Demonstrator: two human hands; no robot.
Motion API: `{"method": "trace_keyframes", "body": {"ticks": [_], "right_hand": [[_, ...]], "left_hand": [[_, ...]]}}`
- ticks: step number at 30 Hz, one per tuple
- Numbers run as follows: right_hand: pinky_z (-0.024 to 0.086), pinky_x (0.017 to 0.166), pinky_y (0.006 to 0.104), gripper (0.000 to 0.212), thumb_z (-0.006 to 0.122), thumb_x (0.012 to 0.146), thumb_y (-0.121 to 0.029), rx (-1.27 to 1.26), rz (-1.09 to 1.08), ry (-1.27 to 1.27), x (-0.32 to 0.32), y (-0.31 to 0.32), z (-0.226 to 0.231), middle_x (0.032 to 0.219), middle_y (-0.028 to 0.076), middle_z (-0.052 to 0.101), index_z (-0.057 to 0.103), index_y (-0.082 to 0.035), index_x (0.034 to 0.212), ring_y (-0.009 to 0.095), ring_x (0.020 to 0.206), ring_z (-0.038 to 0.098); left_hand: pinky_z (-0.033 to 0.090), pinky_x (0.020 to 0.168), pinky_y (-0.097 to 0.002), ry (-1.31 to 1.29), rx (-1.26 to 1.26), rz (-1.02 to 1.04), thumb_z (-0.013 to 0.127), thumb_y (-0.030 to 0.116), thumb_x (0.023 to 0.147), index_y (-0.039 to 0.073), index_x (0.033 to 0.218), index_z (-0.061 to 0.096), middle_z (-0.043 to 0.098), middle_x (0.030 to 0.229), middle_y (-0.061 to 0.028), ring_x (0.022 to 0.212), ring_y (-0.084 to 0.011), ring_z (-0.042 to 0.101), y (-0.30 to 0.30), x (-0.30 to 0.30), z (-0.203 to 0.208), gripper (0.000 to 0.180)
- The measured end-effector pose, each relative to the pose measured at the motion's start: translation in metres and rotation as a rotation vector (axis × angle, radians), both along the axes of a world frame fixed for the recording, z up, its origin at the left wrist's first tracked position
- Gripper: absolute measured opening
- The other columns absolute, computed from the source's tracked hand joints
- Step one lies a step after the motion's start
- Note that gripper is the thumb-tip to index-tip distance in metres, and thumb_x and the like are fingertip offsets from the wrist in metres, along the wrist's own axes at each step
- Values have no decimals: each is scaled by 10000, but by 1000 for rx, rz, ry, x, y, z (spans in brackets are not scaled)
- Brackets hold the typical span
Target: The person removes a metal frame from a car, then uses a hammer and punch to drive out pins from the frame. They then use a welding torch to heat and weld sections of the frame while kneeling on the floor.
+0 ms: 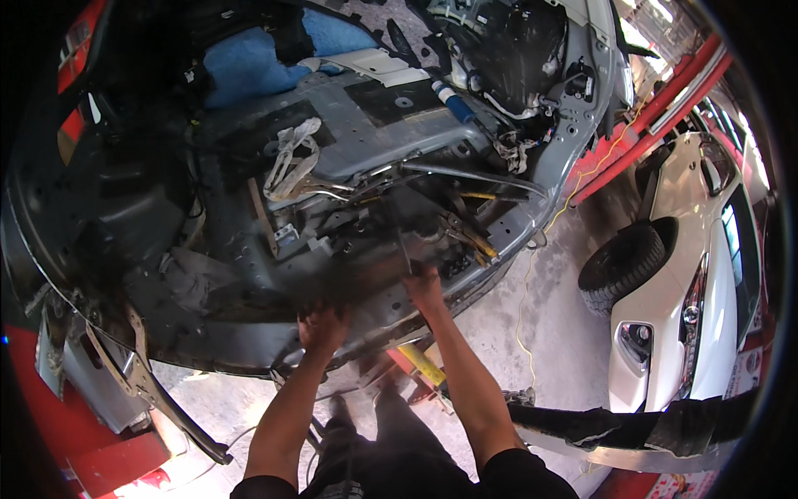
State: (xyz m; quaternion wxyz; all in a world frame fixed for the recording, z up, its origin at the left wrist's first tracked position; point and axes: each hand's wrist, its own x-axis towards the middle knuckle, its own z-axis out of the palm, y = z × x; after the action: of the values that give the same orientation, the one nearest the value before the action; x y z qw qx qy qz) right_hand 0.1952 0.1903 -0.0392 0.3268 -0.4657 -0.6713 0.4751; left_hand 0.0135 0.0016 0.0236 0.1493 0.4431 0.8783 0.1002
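Note:
I stand over the bare grey shell of a car body (pixel 332 133). Low on its near edge, my left hand (pixel 322 326) touches the panel; its fingers are smeared by motion. My right hand (pixel 424 289) is closed round a thin, dark-shafted tool (pixel 403 246) that points away from me; its kind is unclear. A brownish blur between the hands cannot be made out. Beyond the right hand lie tools with yellow handles (pixel 482 244). Metal locking pliers (pixel 332 190) lie farther in, beside a pale crumpled cloth (pixel 295 158).
A blue-and-white tube (pixel 453 101) lies on the car floor, with a grey cloth (pixel 195 279) at left. At right stand a light-coloured car (pixel 665 291) and red lift beam (pixel 657 116). A yellow cord (pixel 524 320) crosses the floor. A bumper-like part (pixel 632 449) sits at lower right.

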Motion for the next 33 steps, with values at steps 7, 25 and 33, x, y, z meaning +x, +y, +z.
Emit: {"method": "trace_keyframes", "body": {"ticks": [7,25,33], "right_hand": [[511,685,413,359,667,853,-195,-239,-108,-41,-11,-103,110,805,227,665,655,45,1120,276,744,660],[492,705,485,249,650,758,-142,-117,-551,-19,118,-550,128,775,220,642,626,0,961,402,778,649],[484,720,514,297,631,752,-200,-484,-1061,60,110,-770,87,790,254,651,666,11,959,422,809,662]], "left_hand": [[376,1102,-561,81,7,-23,451,550,982,132,1258,663,601,1362,-162,1236,-397,579,-6,-20,-5,544],[503,979,-470,71,347,-536,368,535,1054,39,1184,729,696,1215,-225,1128,-414,657,95,-143,-125,627],[528,920,-461,262,225,-563,500,360,1047,-19,1185,697,700,1175,-250,1084,-398,675,77,-69,-68,449]]}}
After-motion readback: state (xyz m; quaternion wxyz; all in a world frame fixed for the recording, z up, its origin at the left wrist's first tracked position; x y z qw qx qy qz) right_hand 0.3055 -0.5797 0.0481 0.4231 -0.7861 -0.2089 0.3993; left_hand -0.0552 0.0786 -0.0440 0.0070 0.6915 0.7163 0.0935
